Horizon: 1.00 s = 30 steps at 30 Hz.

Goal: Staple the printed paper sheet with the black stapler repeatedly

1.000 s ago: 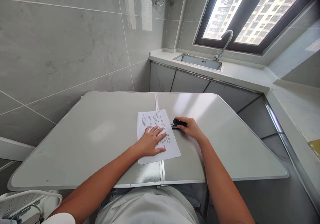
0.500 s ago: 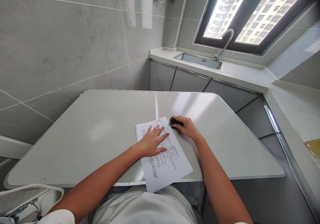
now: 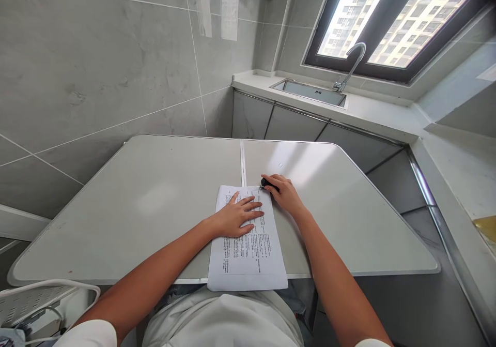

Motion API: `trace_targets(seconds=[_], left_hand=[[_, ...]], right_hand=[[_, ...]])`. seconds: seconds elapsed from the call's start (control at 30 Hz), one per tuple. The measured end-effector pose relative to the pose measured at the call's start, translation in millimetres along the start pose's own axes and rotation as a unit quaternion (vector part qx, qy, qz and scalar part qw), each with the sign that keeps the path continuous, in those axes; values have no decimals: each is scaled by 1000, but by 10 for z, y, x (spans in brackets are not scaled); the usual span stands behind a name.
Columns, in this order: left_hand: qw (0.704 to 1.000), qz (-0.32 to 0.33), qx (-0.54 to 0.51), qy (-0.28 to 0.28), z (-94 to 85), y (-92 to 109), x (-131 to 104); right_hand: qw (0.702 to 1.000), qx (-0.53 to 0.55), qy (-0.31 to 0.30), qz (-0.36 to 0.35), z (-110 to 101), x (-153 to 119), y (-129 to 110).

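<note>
1. Left hand: lies palm down on the printed paper, fingers spread open.
2. Right hand: fingers are closed around the black stapler.
3. Stapler position: at the far right corner of the paper; whether it encloses the corner cannot be determined.
4. Paper position: across the central seam of the surface, with its near end overhanging the edge.

A hand can slide over the wide far left part of the table. On the paper, the left hand is in the way. The stapler and right hand block its far right corner.
</note>
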<state>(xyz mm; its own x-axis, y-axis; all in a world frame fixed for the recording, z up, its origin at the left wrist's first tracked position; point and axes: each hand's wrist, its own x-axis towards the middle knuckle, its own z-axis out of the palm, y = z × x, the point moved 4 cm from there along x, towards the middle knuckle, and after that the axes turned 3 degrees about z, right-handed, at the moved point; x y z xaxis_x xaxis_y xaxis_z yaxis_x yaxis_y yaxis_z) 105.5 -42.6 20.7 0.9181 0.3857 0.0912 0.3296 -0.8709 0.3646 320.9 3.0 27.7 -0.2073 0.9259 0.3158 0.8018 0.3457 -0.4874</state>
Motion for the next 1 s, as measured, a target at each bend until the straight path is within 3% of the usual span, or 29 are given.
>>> trace_targets(seconds=[0.23, 1.0], left_hand=[[1000, 3, 7, 18, -2, 4, -30], [1000, -1, 10, 21, -13, 19, -27]], right_hand=[[999, -51, 5, -8, 38, -4, -14], [998, -63, -14, -7, 84, 8, -57]])
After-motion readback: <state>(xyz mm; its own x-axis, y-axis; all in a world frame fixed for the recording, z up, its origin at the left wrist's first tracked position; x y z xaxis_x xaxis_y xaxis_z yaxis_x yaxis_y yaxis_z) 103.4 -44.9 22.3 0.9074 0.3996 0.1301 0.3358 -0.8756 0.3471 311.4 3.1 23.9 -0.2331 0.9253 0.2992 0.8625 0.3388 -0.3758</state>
